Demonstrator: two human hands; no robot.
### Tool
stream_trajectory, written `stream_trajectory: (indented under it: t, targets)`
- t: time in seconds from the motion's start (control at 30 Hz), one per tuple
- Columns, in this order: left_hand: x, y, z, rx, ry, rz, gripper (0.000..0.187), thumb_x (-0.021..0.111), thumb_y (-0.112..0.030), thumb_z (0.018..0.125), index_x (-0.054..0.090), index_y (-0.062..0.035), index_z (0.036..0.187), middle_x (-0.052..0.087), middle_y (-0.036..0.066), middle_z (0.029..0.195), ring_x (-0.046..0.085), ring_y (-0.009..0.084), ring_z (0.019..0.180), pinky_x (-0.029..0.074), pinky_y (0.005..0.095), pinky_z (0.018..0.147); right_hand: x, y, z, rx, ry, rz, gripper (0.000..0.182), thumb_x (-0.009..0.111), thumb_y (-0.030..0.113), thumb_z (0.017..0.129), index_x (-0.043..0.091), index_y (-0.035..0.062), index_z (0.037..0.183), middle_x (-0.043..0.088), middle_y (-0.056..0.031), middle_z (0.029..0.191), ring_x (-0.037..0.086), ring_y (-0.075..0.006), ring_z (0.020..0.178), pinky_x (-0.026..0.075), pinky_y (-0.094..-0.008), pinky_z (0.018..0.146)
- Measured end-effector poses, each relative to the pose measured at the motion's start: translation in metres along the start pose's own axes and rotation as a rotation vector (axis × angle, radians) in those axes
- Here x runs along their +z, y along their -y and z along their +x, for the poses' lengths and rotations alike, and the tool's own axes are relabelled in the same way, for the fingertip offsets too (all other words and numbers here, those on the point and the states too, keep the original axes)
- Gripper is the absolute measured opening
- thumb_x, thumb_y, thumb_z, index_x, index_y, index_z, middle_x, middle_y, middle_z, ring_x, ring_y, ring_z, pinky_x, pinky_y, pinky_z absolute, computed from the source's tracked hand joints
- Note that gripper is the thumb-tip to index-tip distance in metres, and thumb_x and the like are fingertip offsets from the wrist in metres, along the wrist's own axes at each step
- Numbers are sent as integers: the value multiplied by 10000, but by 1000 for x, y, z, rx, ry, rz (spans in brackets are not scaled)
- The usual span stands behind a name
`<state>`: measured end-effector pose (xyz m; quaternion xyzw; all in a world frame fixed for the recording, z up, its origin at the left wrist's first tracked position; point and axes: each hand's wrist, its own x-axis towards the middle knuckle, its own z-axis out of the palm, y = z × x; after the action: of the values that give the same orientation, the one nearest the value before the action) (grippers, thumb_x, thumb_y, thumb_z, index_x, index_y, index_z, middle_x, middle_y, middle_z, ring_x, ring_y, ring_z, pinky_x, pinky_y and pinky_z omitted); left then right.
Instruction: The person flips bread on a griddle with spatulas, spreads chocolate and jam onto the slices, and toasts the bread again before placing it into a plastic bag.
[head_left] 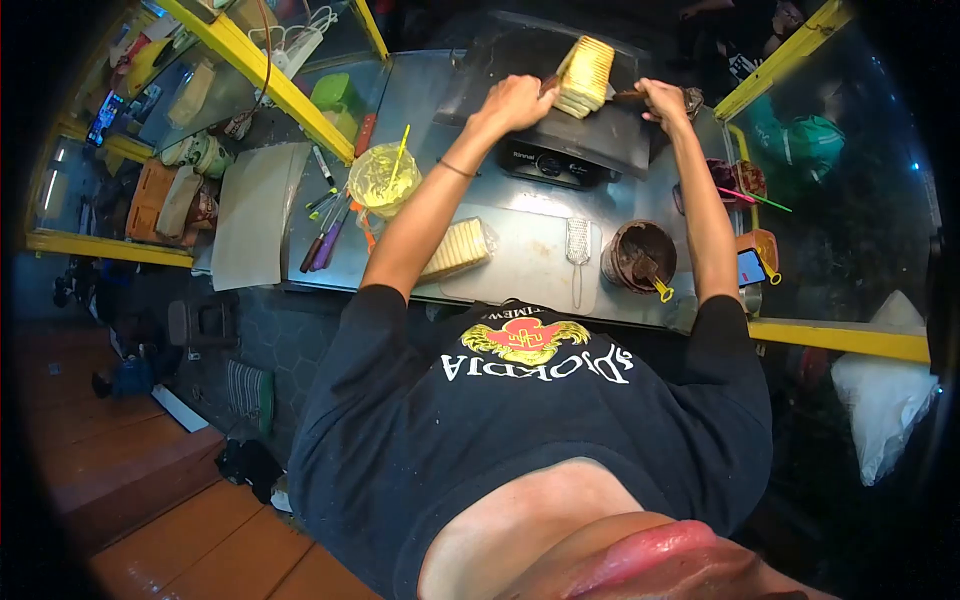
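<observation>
Had the left grip wrapped round a dark tool and the right grip wrapped round a second tool, with the sliced bread between the two, over the black griddle. Could not tell contact from a gap beneath. Saw, nearer on the metal table, a tub of yellow spread, a bagged loaf, a grater on a pale board and a pot of brown paste. Noted yellow framing around and orange tiles lower left.
</observation>
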<state>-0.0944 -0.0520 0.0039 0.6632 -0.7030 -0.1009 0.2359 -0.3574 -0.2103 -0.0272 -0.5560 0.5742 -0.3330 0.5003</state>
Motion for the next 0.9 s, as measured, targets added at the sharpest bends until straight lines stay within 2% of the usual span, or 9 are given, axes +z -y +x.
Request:
stream_trajectory:
  t: [0.07,0.13,0.2,0.33,0.4,0.53,0.67,0.8,0.9]
  targets:
    - [-2,1,-16,37,6,3,485,516,-445,909,666,16,890,646,289,837,628,460,840,496,517,763,-8,-13,-12,-49,2,-23,136,624,256,855,680,132,858,386,89,531,323,-43,422,356,-243,418]
    - [-14,0,-36,5,30,-54,438,515,-432,912,677,-26,925,647,278,849,623,457,850,488,519,761,-7,-19,-28,-55,-16,15,158,662,262,802,703,109,794,462,43,553,397,-68,442,353,-248,409]
    - [-27,-2,-52,-59,9,-100,455,512,-423,912,672,2,926,642,290,856,620,461,858,486,516,769,1,-19,-39,-5,-20,49,178,672,266,796,710,92,790,502,29,592,424,-73,472,340,-249,407]
    - [-29,5,-38,-70,55,12,474,506,-415,915,667,30,924,643,296,874,624,456,873,490,515,782,34,-4,-20,-48,16,44,173,681,258,793,706,87,782,487,35,572,415,-77,459,331,-250,401]
    - [-26,8,-15,-81,-6,79,469,533,-403,904,680,42,897,657,295,874,644,447,886,508,517,803,51,6,-4,-93,-24,68,158,683,246,803,678,95,757,423,51,531,354,-66,441,288,-256,398]
    - [0,21,31,-30,-15,60,482,521,-421,911,665,39,903,656,290,898,637,447,893,502,525,793,47,22,35,-76,-135,-48,190,679,257,793,660,98,690,446,40,540,382,-84,443,320,-264,404]
    - [16,2,23,14,-21,19,483,551,-431,903,657,40,893,640,312,862,627,471,874,501,514,789,14,16,19,-51,-123,-61,178,682,255,779,650,113,677,450,33,540,383,-86,436,316,-255,393]
    - [-4,0,-6,26,98,-36,429,547,-406,904,660,5,953,635,310,862,622,463,895,488,519,771,0,-11,-22,-57,-160,7,153,669,233,778,665,107,692,439,32,539,363,-80,423,288,-253,373]
    - [-31,4,-18,56,242,-73,414,554,-362,892,661,12,1035,651,287,963,630,431,951,497,478,827,7,-18,-43,-35,-100,87,134,677,235,805,694,103,782,439,49,544,359,-64,435,296,-237,386]
